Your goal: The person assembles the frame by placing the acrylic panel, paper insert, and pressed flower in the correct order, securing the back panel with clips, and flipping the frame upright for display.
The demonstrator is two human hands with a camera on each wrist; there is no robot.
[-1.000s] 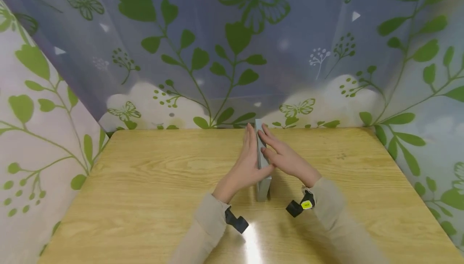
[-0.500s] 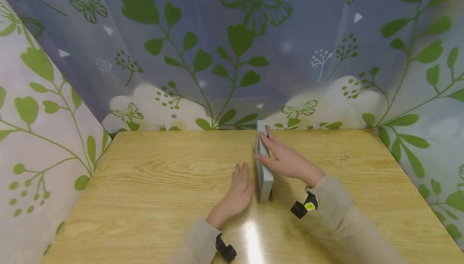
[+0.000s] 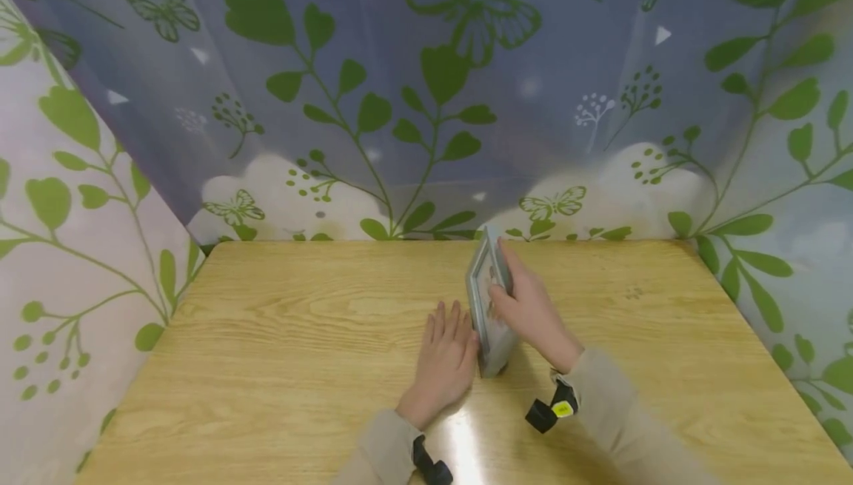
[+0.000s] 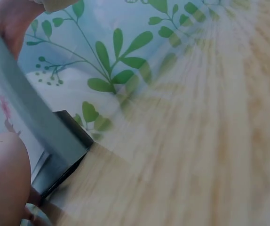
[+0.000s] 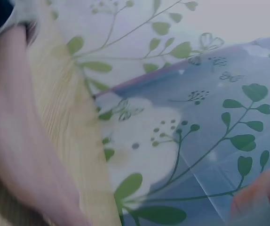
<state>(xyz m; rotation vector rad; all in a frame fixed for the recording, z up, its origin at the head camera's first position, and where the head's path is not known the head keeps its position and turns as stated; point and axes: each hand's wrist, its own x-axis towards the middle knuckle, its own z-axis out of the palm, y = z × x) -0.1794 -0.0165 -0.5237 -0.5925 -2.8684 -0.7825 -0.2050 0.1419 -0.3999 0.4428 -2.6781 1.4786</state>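
A grey-blue picture frame (image 3: pixel 489 292) stands upright on the wooden table, its picture side turned partly leftward. My right hand (image 3: pixel 533 307) grips its upper edge, thumb over the picture and the other fingers mostly hidden behind. My left hand (image 3: pixel 443 366) has its fingers extended low over the table, its side right at the frame's lower left edge. In the left wrist view the frame (image 4: pixel 36 103) shows its thick side, with a dark stand piece (image 4: pixel 74 127) behind and my left thumb (image 4: pixel 5 179) in front. The right wrist view catches my left hand and wrist (image 5: pixel 22 132).
The wooden table (image 3: pixel 300 322) reaches back to a fabric backdrop (image 3: pixel 360 100) printed with green leaves and butterflies. Similar printed panels stand at the left and right sides. Each wrist carries a small black camera (image 3: pixel 543 415).
My left hand has come off the picture frame's face and down towards the table beside it. My right hand has shifted to a grip on the top, and the frame has turned to show its picture.
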